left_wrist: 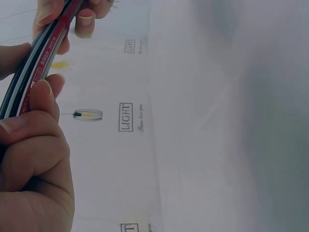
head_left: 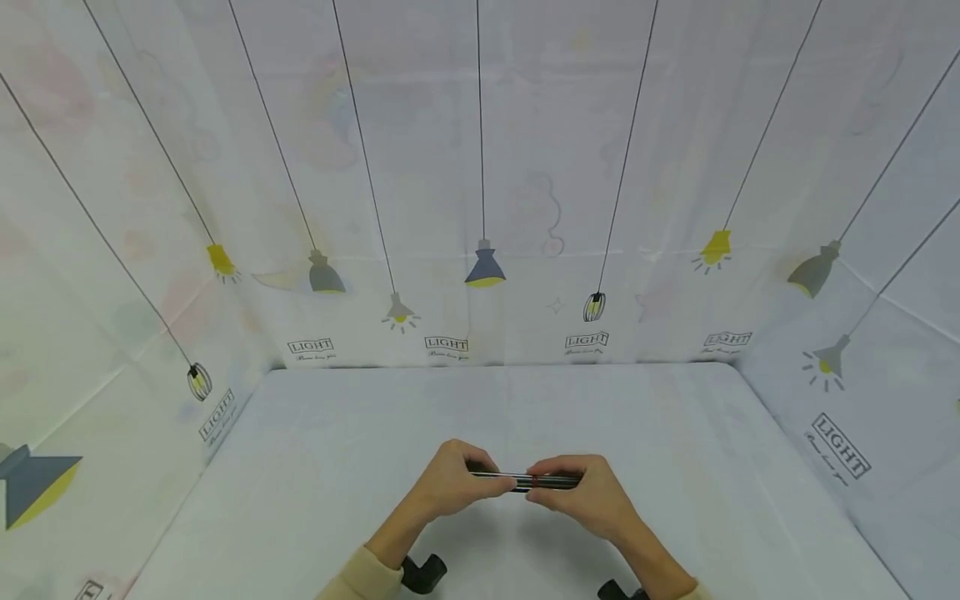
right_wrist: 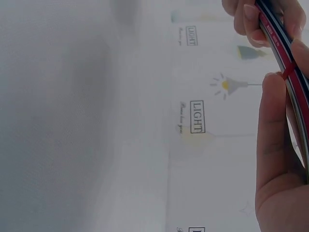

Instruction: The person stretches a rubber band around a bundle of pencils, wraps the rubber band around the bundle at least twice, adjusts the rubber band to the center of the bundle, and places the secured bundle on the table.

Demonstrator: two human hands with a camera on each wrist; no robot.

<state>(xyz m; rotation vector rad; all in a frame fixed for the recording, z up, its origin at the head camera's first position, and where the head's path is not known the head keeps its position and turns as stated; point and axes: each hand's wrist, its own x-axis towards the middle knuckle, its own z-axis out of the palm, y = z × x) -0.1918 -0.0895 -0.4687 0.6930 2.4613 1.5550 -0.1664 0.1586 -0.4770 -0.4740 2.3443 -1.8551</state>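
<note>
Both hands hold a slim bundle of striped pencils (head_left: 553,481) level above the white table. The left hand (head_left: 455,482) pinches its left end between thumb and fingers. At the other end, the right hand (head_left: 585,493) grips it the same way, close to a red band (right_wrist: 288,71) wound round the bundle. In the left wrist view the pencils (left_wrist: 42,63) show red, dark and silver stripes with small printed lettering. Curled fingers of the left hand (left_wrist: 38,154) cover their lower end there.
A white cloth covers the table (head_left: 345,433). Behind it and at both sides hang pale cloth walls (head_left: 525,167) printed with lamps and LIGHT labels. Black wrist-worn devices sit below the left wrist (head_left: 423,575) and the right wrist (head_left: 618,590).
</note>
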